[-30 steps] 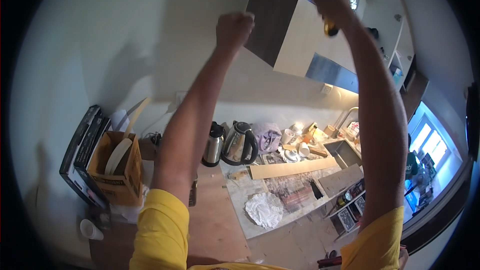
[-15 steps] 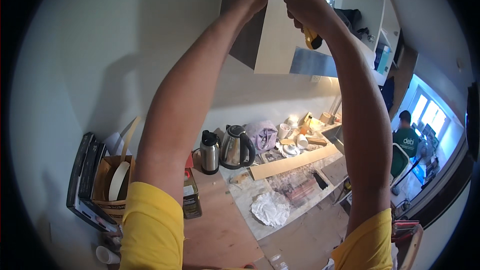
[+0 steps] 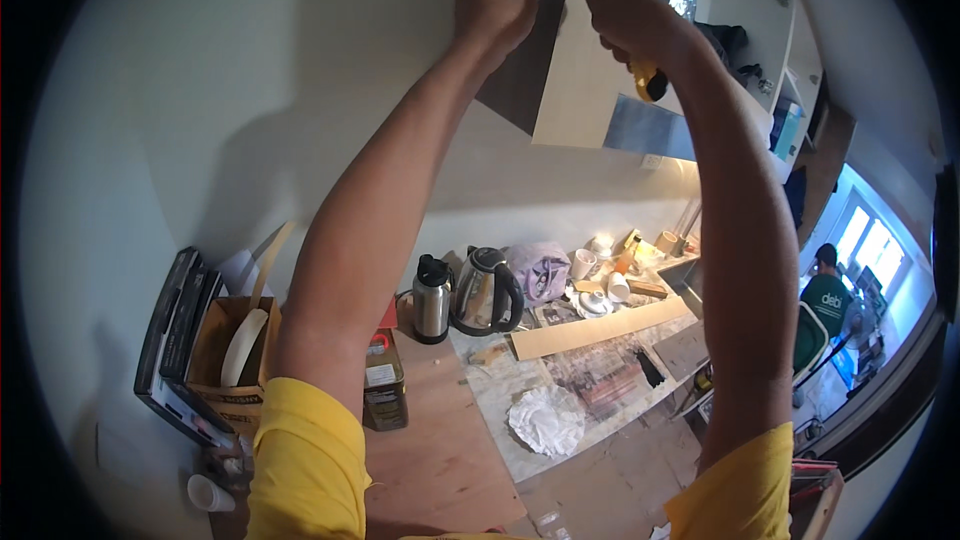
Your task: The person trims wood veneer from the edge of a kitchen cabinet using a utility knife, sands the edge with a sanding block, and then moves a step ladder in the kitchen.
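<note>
Gripping a yellow tool, right hand; left hand fisted; plate in cardboard box.

1. Upper centre of the frame: the tool in the right hand has a glossy yellow-and-black plastic handle.
2. Beside it, the cabinet panel looks smooth and matt — pale laminate.
3. Centre: the kettle and flask are shiny metal with black plastic parts.
4. Lower centre: the counter board is bare matt wood — crumpled white paper lies to its right.
5. Lower left: the box is dull brown cardboard.
6. The sleeves are soft yellow cloth.
</note>
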`<state>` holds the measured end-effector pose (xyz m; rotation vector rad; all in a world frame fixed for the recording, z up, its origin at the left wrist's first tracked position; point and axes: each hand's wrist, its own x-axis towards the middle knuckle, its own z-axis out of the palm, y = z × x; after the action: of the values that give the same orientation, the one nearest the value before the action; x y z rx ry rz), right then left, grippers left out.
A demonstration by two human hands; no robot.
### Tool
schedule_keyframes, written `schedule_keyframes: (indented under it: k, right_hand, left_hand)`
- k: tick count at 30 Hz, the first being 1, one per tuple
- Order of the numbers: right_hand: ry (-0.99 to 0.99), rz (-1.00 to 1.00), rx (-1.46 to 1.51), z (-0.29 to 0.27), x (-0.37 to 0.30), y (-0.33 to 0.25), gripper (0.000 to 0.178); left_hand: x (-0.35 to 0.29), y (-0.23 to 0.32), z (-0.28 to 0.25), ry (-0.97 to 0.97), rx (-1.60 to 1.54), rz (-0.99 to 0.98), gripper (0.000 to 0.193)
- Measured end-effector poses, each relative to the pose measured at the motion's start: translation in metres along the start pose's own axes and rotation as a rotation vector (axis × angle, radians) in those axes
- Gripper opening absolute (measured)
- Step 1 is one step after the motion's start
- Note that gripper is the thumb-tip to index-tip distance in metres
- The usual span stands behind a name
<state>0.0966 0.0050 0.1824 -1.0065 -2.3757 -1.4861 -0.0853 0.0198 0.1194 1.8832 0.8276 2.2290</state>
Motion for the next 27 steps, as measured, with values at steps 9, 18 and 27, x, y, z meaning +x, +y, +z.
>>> schedule_keyframes:
  k: [9,18,27]
  right_hand:
    - [-0.134,0.174,0.23,-0.015,0.006,-0.023,0.024]
    - [-0.208,0.427,0.455,-0.025,0.013,-0.027,0.023]
    - [0.01,0.489,0.744,-0.02,0.005,-0.03,0.028]
  left_hand:
    - [0.001,0.01,-0.014,0.005,-0.11,-0.03,0.029]
    - [0.011,0.031,-0.012,0.177,0.223,0.138,0.02]
    - [0.01,0.033,0.002,-0.225,-0.207,-0.199,0.034]
